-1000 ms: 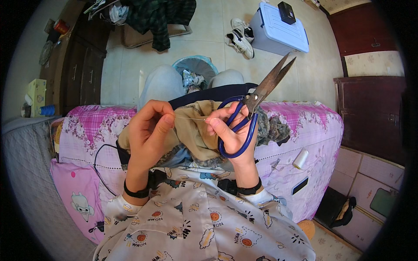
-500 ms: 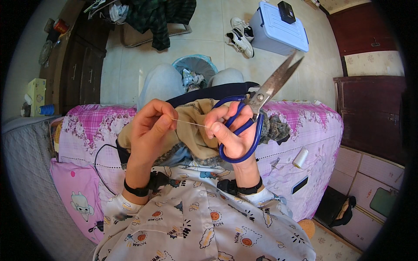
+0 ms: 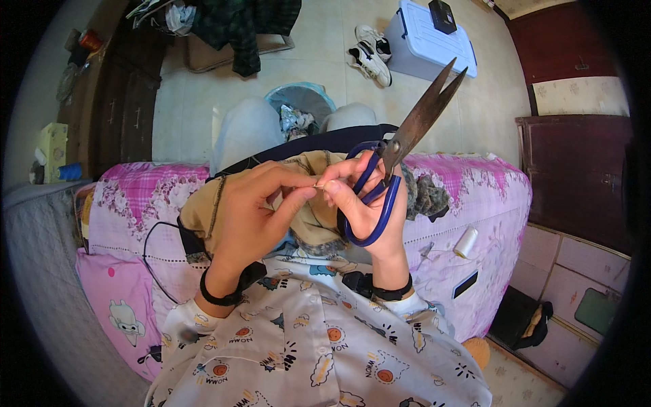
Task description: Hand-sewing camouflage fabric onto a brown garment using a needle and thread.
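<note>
My left hand [image 3: 254, 210] reaches in over the cloth, its thumb and forefinger closed on a thin pale thread [image 3: 319, 186]. The fingertips of my right hand [image 3: 369, 197] pinch at the same spot, nearly touching the left ones. Whether a needle is there too is too small to tell. Blue-handled scissors [image 3: 400, 146] hang on my right hand, their loops around its fingers and palm and the blades parted, pointing up and to the right. Beneath both hands a tan garment with dark trim [image 3: 203, 207] lies across my lap.
On the pink bedspread at right lie a white thread spool [image 3: 466, 242] and a phone [image 3: 466, 285]. A lined waste bin [image 3: 302, 95] stands between my knees. Beyond are a blue storage box [image 3: 434, 54] and shoes [image 3: 369, 61]. A dark cable [image 3: 149, 247] curves at left.
My left hand has moved right to meet the right fingertips, shortening the stretch of thread between them. The scissors have turned slightly more upright in my right hand.
</note>
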{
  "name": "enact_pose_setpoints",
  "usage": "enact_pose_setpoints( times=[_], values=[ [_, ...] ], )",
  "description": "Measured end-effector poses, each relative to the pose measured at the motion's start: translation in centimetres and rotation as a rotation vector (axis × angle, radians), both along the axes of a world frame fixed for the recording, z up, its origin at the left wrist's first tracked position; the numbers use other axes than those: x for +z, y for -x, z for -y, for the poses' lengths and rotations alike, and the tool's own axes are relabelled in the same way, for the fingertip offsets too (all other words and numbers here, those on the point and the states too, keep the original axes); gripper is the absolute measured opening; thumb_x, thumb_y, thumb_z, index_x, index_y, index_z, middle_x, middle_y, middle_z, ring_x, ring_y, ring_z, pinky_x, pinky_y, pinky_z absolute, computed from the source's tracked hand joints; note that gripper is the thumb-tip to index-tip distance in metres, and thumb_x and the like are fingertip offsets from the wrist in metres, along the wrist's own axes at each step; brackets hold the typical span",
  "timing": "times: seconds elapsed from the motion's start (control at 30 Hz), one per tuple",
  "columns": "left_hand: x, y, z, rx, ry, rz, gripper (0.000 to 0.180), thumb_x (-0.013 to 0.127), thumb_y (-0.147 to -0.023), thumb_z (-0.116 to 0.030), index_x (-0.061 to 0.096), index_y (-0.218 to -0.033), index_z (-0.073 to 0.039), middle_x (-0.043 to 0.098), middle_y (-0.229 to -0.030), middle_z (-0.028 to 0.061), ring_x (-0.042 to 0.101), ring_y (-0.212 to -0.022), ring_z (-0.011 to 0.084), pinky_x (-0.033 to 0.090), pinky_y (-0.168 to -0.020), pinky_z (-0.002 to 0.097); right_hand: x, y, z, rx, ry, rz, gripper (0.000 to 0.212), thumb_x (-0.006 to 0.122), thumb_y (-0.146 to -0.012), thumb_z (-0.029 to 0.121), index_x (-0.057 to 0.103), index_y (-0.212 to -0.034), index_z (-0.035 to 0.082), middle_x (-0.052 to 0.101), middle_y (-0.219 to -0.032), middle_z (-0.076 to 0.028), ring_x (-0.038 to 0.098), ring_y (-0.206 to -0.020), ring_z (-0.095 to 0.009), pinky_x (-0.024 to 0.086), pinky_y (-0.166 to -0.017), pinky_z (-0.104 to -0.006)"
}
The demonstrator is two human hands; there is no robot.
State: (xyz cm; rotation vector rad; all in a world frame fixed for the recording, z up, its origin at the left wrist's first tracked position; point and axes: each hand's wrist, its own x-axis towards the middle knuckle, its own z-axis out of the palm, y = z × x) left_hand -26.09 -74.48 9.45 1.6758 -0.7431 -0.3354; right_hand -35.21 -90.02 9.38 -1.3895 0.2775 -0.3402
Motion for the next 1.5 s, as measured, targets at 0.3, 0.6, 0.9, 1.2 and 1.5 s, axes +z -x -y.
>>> enact_pose_setpoints(
  times=[0.3, 0.6, 0.9, 1.2, 1.5],
  values=[
    [-1.5, -0.1, -0.3, 0.065, 0.090, -0.242, 0.008, 0.073, -0.083, -0.004, 0.070, -0.088, 0.000, 0.065, -0.074, 0.0017, 0.050, -0.060, 0.0033, 0.036, -0.053, 0.0197, -0.1, -0.3, 0.7, -0.066, 0.063, -0.095, 0.031, 0.067, -0.088, -0.003, 0.041, -0.101, 0.005, 0.065, -0.091, -0.012, 0.063, -0.082, -0.013, 0.050, -0.072, -0.0262],
    [-2.0, -0.3, 0.4, 0.109, 0.128, -0.351, 0.007, 0.070, -0.087, -0.004, 0.071, -0.091, 0.001, 0.067, -0.076, 0.0024, 0.053, -0.061, 0.0038, 0.040, -0.055, 0.0190, -0.7, -0.1, 1.6, -0.136, -0.019, -0.176, 0.030, 0.069, -0.086, -0.002, 0.043, -0.100, 0.005, 0.063, -0.090, -0.008, 0.060, -0.078, -0.011, 0.049, -0.070, -0.0246],
    [-2.4, -1.0, 0.9, 0.157, 0.141, -0.350, 0.012, 0.065, -0.091, -0.002, 0.069, -0.099, 0.006, 0.071, -0.096, 0.0124, 0.066, -0.092, 0.0154, 0.050, -0.083, 0.0262, -1.8, 4.2, -0.1, 0.221, -0.488, -0.056, 0.072, 0.080, -0.072, 0.061, 0.041, -0.105, 0.009, 0.041, -0.078, 0.002, 0.037, -0.064, -0.005, 0.028, -0.057, -0.0207],
    [-1.1, -0.6, 3.2, 0.334, 0.383, -0.475, 0.016, 0.065, -0.091, -0.002, 0.070, -0.106, 0.005, 0.072, -0.105, 0.0133, 0.066, -0.097, 0.0152, 0.051, -0.087, 0.0266, -1.7, 6.3, -2.8, 0.334, -0.315, -0.305, 0.046, 0.064, -0.091, 0.046, 0.049, -0.102, 0.004, 0.054, -0.079, -0.003, 0.048, -0.066, -0.008, 0.040, -0.058, -0.0248],
    [-0.9, 0.8, 4.9, 0.411, 0.499, -0.569, 0.019, 0.066, -0.093, -0.005, 0.069, -0.108, 0.006, 0.072, -0.104, 0.0148, 0.067, -0.095, 0.0148, 0.052, -0.087, 0.0263, -2.2, 6.2, -3.7, 0.181, -0.138, -0.364, 0.022, 0.063, -0.089, 0.022, 0.054, -0.092, 0.002, 0.056, -0.070, -0.003, 0.053, -0.060, -0.010, 0.042, -0.055, -0.0250]
  ],
)
